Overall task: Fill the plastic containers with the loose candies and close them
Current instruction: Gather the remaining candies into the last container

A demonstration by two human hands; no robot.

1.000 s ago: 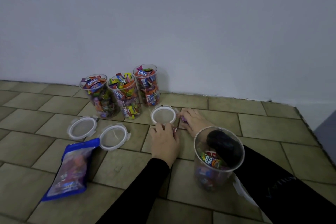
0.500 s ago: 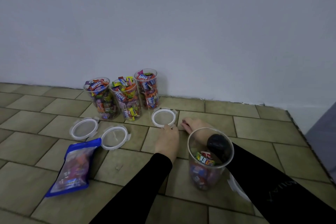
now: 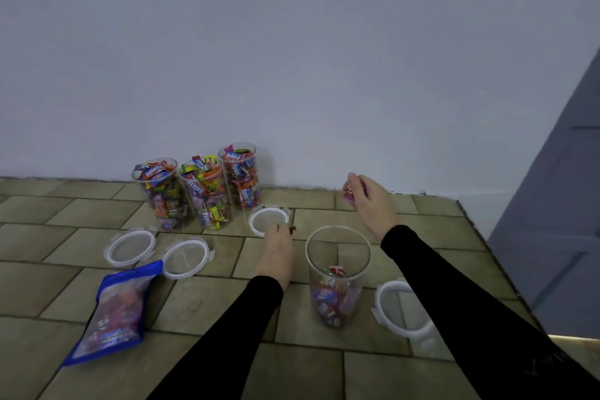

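Still on the filling step: right hand (image 3: 370,201) pinches a candy (image 3: 348,194) beyond the open jar (image 3: 337,273), left hand (image 3: 276,247) beside it grips another, so dropping both in comes next.

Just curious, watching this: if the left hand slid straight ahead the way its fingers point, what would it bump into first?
Probably the white lid lying on the floor: the left hand points up-floor and its fingertips already reach the lid's near rim. Whether they touch it is unclear.

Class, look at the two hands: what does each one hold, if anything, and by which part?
The right hand pinches a small wrapped candy at its fingertips; which part cannot be told. The left hand has a red candy at its fingertips, grip unclear.
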